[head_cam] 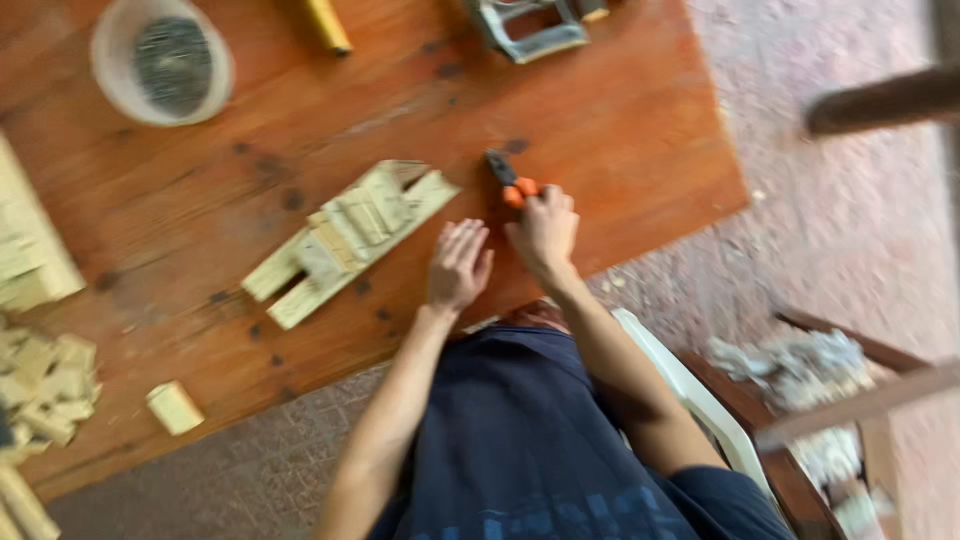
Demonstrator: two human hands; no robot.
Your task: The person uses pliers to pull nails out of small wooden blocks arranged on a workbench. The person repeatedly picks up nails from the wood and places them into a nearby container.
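Reddish wood makes up the worktop (pixel 620 110), whose near edge runs slantwise just in front of the person, with bare room to the right of the hands. Right hand (pixel 545 228) rests fingers curled — its grip pressed around the orange handles of the pliers (pixel 508 178), which lie on the worktop pointing away. Left hand (pixel 459 265) lies flat, fingers spread, holding nothing, just beside a pale wooden block assembly (pixel 345 238). Farther off — a white bowl (pixel 112 62) and loose wood pieces (pixel 45 385).
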